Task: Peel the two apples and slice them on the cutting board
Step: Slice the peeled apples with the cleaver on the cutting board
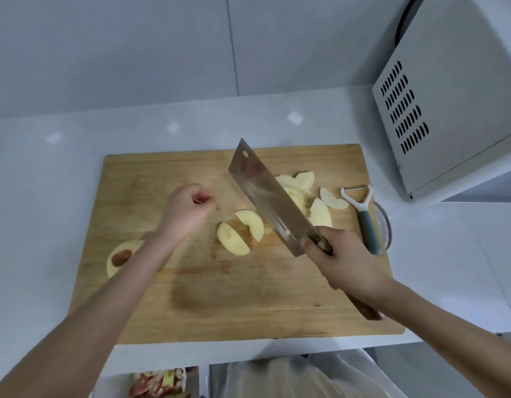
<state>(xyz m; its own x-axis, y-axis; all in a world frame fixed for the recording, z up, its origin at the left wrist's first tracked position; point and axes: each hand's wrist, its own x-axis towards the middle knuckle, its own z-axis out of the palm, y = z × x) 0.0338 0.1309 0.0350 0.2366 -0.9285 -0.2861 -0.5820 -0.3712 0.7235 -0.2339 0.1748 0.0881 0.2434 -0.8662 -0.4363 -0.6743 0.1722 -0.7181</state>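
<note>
Right hand [340, 262] grips cleaver [265, 196] tilted above apple slices [242, 231] mid-board; left hand [188, 208] curled just left, contents unclear; peeled apple [119, 257], under the forearm at left edge of cutting board [248, 297], risks being nudged off.

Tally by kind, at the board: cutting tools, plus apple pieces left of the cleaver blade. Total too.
Cleaver: 1
Peeler: 1
Apple slices: 2
Apple end piece, skin patch showing: 1
Total: 5
</note>
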